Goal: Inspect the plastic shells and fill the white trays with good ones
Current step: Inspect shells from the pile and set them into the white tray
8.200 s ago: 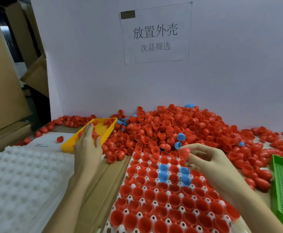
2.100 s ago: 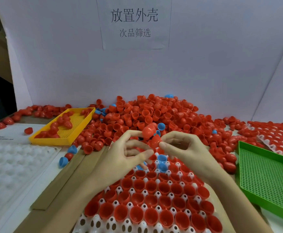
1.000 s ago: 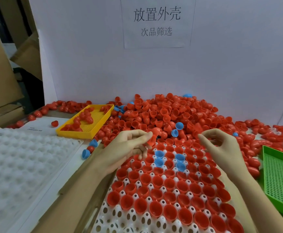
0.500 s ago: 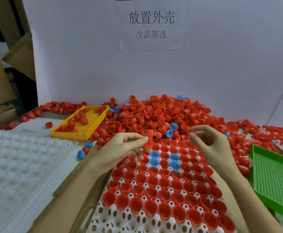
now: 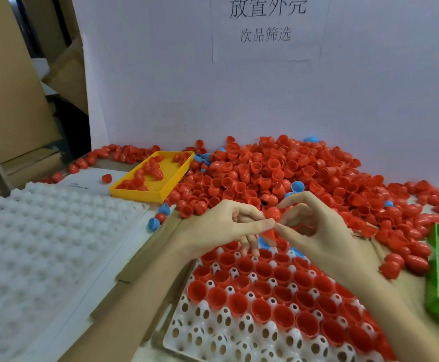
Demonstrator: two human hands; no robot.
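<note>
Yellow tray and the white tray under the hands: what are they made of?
Yellow perforated tray: likely rigid moulded plastic, going by its fine grid floor and crisp walls. White pocketed tray: probably thin formed plastic, with a slight sheen and holed cups.

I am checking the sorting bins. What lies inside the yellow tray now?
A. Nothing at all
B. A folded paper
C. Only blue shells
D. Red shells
D: the yellow tray at the pile's left edge holds several red shells on its mesh floor; no blue ones show inside.
</note>
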